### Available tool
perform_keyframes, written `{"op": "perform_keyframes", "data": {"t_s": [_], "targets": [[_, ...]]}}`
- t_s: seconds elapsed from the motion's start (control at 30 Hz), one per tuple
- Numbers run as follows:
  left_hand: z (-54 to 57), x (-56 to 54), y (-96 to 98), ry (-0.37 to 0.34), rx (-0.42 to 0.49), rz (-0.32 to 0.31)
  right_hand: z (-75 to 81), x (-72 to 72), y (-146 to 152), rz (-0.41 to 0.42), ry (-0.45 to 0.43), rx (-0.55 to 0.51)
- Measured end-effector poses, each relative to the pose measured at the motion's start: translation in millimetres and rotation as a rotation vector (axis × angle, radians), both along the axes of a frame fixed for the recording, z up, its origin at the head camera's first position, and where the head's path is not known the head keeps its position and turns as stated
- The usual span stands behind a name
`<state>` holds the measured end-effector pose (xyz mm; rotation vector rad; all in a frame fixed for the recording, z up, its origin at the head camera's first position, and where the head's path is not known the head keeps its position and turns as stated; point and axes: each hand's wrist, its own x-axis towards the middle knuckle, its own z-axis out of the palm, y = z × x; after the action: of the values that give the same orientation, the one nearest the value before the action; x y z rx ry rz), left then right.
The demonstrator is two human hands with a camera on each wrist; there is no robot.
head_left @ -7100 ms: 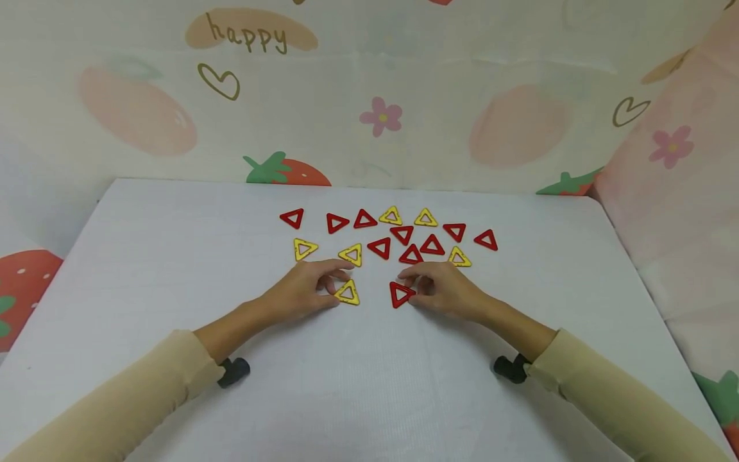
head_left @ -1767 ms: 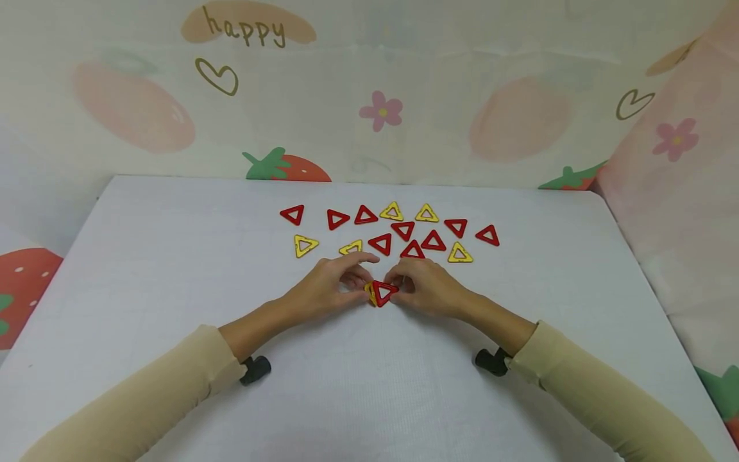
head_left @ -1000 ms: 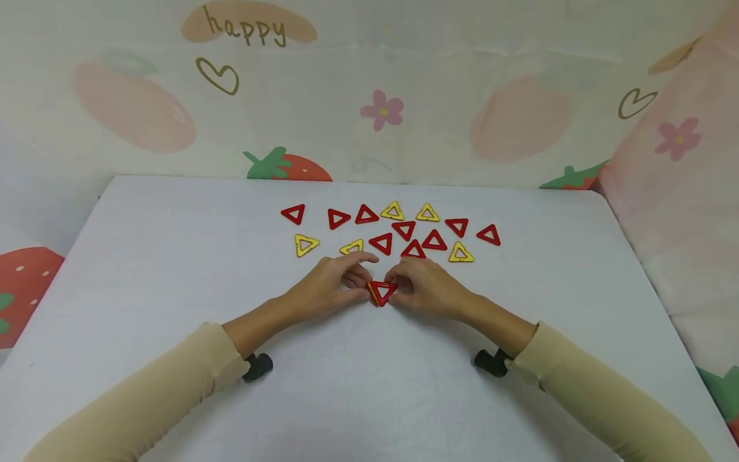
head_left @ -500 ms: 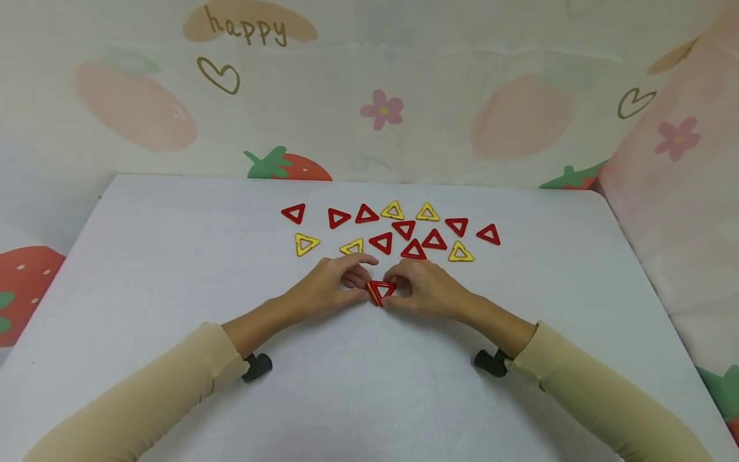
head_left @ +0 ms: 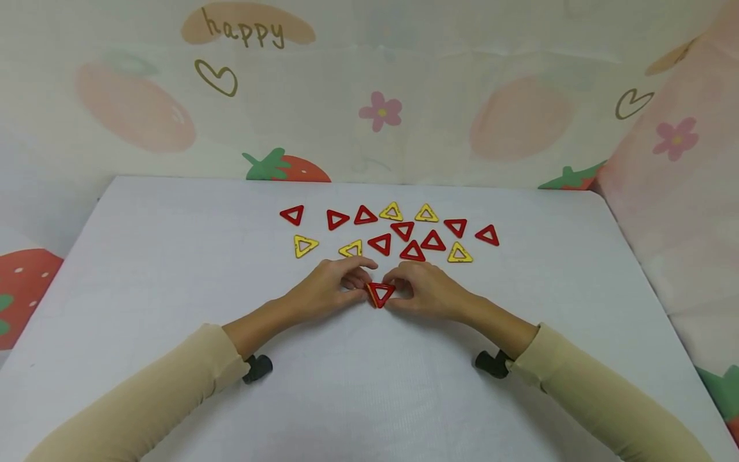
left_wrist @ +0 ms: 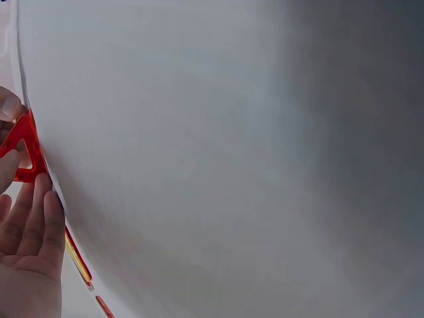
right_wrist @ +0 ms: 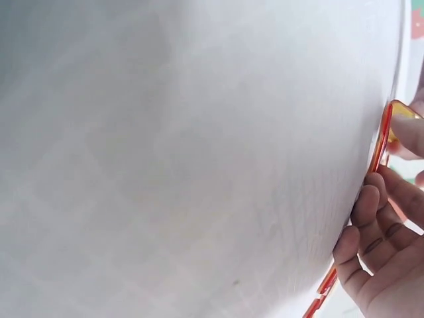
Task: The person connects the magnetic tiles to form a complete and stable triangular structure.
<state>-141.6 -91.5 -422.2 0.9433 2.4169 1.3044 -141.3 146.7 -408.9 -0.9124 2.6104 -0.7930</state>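
Observation:
In the head view both hands meet at the middle of the white table. My left hand (head_left: 323,289) pinches a yellow triangular magnetic tile (head_left: 372,299), of which only a thin edge shows there. My right hand (head_left: 430,289) pinches a red triangular magnetic tile (head_left: 382,286), its open-centred face turned up toward the head camera. The two tiles meet along the red one's left side. In the right wrist view, part of the yellow tile (right_wrist: 397,109) shows by a thumb, beside the red tile's edge. The left wrist view has the red tile (left_wrist: 34,146) between fingertips.
Several red and yellow triangular tiles lie flat and scattered beyond the hands, among them a red tile (head_left: 412,251) and a yellow tile (head_left: 305,246). A patterned cloth (head_left: 427,77) hangs behind the table (head_left: 369,398). Dark wrist cameras sit under both sleeves.
Since the oldest frame the hands have come together, bringing the yellow and red tiles into contact. The yellow tile has since turned until only its edge shows. Lately the hands have barely moved.

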Motion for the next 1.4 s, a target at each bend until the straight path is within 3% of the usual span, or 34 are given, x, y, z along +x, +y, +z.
{"op": "perform_keyframes", "data": {"t_s": [0.63, 0.93, 1.4], "targets": [[0.2, 0.8, 0.3, -0.005, 0.006, -0.003, -1.2, -0.9, -1.2, -0.013, -0.011, 0.000], [-1.3, 1.7, 1.6, -0.019, -0.036, 0.036, -0.4, -1.2, -0.7, 0.001, -0.037, -0.015], [1.3, 1.8, 2.1, -0.030, -0.061, 0.024, 1.4, -7.5, 10.5, 0.003, -0.078, -0.052]]}}
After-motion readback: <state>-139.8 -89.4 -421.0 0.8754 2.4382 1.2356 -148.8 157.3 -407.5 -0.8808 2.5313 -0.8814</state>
